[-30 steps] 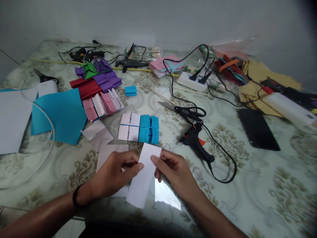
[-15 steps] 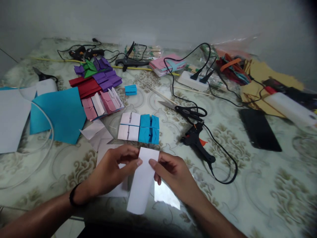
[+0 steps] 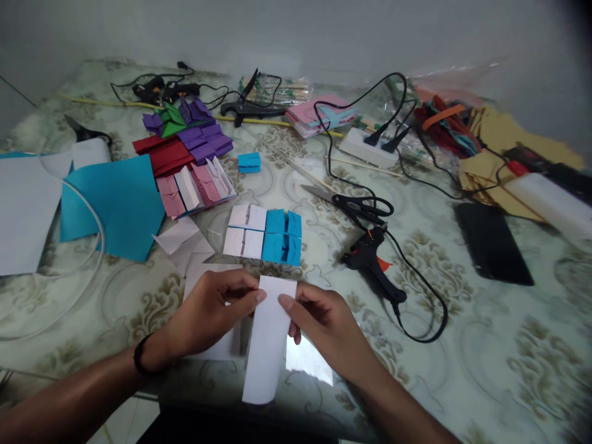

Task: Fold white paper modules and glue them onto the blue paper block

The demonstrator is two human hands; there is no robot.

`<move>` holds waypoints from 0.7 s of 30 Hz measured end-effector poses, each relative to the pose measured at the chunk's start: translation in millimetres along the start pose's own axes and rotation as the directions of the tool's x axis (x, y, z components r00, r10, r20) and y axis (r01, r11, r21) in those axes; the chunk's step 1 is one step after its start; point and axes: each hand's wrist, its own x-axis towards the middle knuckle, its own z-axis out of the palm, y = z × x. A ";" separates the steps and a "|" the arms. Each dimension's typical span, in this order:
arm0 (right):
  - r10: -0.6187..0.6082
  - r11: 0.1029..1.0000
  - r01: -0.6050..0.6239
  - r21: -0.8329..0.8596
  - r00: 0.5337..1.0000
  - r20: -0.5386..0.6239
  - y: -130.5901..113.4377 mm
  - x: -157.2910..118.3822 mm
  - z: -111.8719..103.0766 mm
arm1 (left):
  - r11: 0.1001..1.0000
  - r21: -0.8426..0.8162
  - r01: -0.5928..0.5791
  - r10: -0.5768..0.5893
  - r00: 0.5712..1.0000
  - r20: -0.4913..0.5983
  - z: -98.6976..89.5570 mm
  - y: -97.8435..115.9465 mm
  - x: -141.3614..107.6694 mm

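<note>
A long white paper strip [image 3: 269,345] hangs between my hands near the table's front edge, its lower end curving slightly. My left hand [image 3: 226,305] pinches its upper left edge between thumb and fingers. On the upper right edge, my right hand [image 3: 312,311] grips with the thumb on top and fingers behind. Just beyond lie folded white pieces [image 3: 245,231] beside folded blue pieces [image 3: 282,237]. A flat white sheet [image 3: 217,342] is partly covered by my left hand, and a creased white paper [image 3: 185,242] rests behind it.
Black scissors [image 3: 354,203] and a glue gun [image 3: 374,265] with its cable lie right of centre. Further right is a black phone [image 3: 494,243]. Blue paper [image 3: 113,206] and folded purple pieces [image 3: 206,143] are on the left. A power strip [image 3: 367,148] sits at the back.
The camera view has shifted slightly, moving most table items a little to the right in view. The strip's lower end has swung slightly right and hangs straighter. Both hands keep their hold.
</note>
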 end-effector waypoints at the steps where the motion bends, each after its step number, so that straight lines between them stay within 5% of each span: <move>1: 0.000 1.000 0.000 0.000 1.000 -0.001 0.1 -0.1 -0.1 | 1.000 0.004 -0.005 0.005 1.000 0.000 0.1 -0.2 0.1; 10: -0.001 1.000 0.001 0.003 1.000 -0.002 -1.8 -1.0 -0.2 | 0.984 -0.173 -0.031 0.024 0.999 -0.041 2.8 -9.0 -1.7; 21: -0.009 1.000 0.009 -0.002 1.000 0.017 -2.4 -1.4 0.2 | 0.984 -0.176 -0.037 0.026 0.998 -0.066 3.3 -10.0 -2.7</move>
